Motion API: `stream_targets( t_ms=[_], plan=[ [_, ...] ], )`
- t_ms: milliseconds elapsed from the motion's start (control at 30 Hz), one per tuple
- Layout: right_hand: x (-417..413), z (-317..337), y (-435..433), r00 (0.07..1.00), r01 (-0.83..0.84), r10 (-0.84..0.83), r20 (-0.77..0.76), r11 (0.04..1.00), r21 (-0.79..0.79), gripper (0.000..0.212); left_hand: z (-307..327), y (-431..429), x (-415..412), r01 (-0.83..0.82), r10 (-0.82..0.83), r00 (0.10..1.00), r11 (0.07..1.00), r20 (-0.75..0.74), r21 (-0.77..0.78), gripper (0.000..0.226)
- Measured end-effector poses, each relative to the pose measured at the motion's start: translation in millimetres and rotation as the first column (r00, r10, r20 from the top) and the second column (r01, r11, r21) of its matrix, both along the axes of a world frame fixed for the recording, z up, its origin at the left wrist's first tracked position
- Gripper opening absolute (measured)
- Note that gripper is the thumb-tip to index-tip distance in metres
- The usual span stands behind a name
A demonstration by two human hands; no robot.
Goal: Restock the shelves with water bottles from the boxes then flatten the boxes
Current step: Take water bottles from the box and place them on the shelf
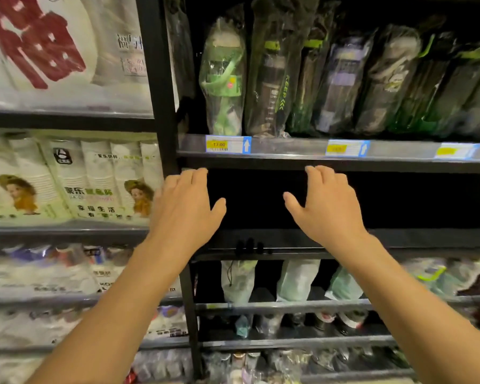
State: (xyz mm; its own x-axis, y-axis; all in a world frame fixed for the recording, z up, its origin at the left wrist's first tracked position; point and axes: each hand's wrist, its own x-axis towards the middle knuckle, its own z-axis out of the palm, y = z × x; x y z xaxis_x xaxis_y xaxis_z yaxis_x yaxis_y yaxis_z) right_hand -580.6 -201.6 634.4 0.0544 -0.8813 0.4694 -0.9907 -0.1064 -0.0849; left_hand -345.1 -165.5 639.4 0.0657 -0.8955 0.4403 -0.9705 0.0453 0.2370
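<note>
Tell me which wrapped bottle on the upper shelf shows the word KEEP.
The dark bottle, second from the left: green KEEP lettering runs down its side. The light green bottle beside it shows none.

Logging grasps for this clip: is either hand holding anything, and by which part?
Nothing is held: the left hand and right hand are both open and empty.

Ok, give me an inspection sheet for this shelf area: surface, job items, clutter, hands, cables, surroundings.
Surface: middle shelf dark, contents cannot be told.
Job's things: bagged bottles standing on the upper shelf; lower bottles beneath; no boxes seen.
Clutter: small black object on the middle shelf's rail.
Hands: left hand and right hand open, holding nothing, before the dark shelf.
Cables: nothing seen.
Surroundings: price tags on the upper shelf's rail; cup packs on the left rack.
</note>
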Motion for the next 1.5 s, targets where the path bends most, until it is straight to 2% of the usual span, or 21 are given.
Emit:
stream_targets(
  t_ms=[200, 400, 533, 733, 867, 1000, 1133, 1333, 1500],
  plan=[
    [-27.3, -95.9, 76.5, 0.997, -0.011, 0.029, -0.079, 0.975, 0.222, 0.072, -86.1, 77.1, 2.9, -0.088, 0.077, 0.996, 0.963, 0.053, 0.253, 0.061],
    [-26.4, -170.0, 148.2, 0.986, -0.056, 0.118, -0.117, 0.900, 0.433, 0.065, -159.6, 167.9, 7.2, -0.205, 0.161, 0.978, 0.868, 0.133, 0.453, 0.059],
    [-3.4, -205.4, 191.6, 0.978, -0.073, 0.166, -0.123, 0.836, 0.544, 0.072, -206.3, 221.2, 22.5, -0.222, 0.169, 0.974, 0.845, 0.152, 0.486, 0.042],
    [70.3, -247.8, 226.4, 0.963, -0.114, 0.247, -0.109, 0.739, 0.664, 0.070, -261.9, 260.5, 78.6, -0.244, 0.206, 0.969, 0.749, 0.132, 0.617, 0.053],
    [150.8, -279.1, 231.1, 0.945, -0.133, 0.307, -0.117, 0.684, 0.717, 0.069, -296.8, 271.9, 146.7, -0.246, 0.215, 0.968, 0.691, 0.131, 0.680, 0.065],
    [250.1, -319.4, 239.2, 0.949, -0.139, 0.311, -0.051, 0.560, 0.817, 0.071, -338.8, 272.5, 225.7, -0.225, 0.202, 0.971, 0.617, 0.125, 0.754, 0.054],
    [316.9, -374.5, 246.6, 0.944, -0.110, 0.326, -0.048, 0.448, 0.887, 0.070, -389.7, 257.8, 281.3, -0.192, 0.162, 0.979, 0.522, 0.125, 0.831, 0.055],
    [357.1, -499.5, 227.3, 0.981, -0.024, 0.192, -0.041, 0.328, 0.944, 0.073, -520.3, 221.6, 329.7, -0.105, 0.163, 0.985, 0.373, 0.046, 0.922, 0.058],
    [372.0, -654.0, 191.2, 0.998, 0.019, 0.057, -0.037, 0.287, 0.958, 0.074, -670.8, 184.3, 331.1, -0.048, 0.211, 0.977, 0.307, -0.018, 0.951, 0.050]
  ],
)
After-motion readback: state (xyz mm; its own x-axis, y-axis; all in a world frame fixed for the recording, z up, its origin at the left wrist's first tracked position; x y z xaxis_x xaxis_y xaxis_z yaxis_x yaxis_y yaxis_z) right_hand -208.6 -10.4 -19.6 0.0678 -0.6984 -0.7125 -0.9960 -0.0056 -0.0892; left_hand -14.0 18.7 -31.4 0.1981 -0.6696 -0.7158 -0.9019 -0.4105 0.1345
